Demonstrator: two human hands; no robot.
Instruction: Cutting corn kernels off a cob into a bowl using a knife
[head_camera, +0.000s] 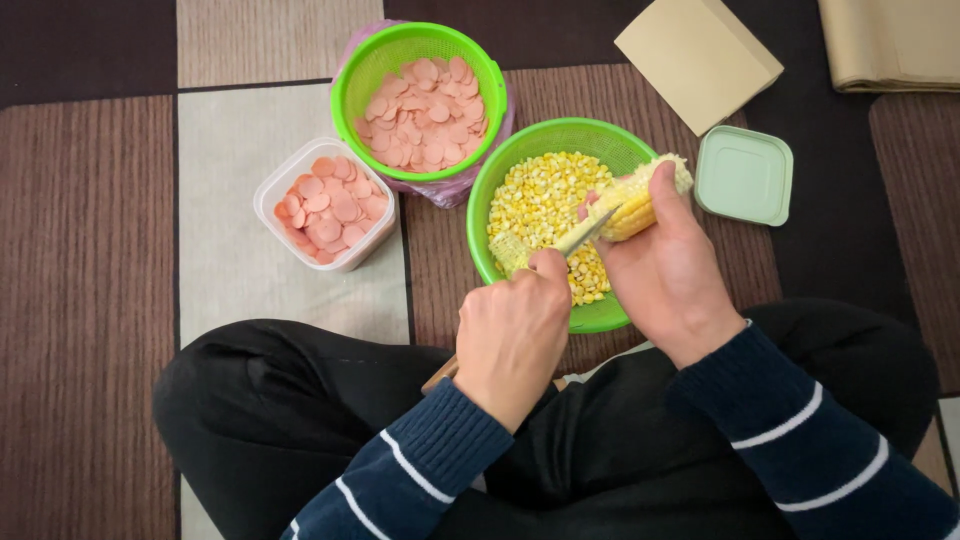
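Right hand (668, 268) clamped on corn cob (640, 198) over green bowl (600, 318) of kernels (545, 200) — left hand (512, 335) fisted around knife (583, 236), blade against cob. Sausage slices in tub (268, 190) and strainer (345, 85) — left.

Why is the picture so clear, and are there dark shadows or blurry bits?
Head view: soft, even light, only faint shadows under the green bowl; no glare; the corn cob, knife and left hand and right hand look sharp, nothing noticeably blurred.
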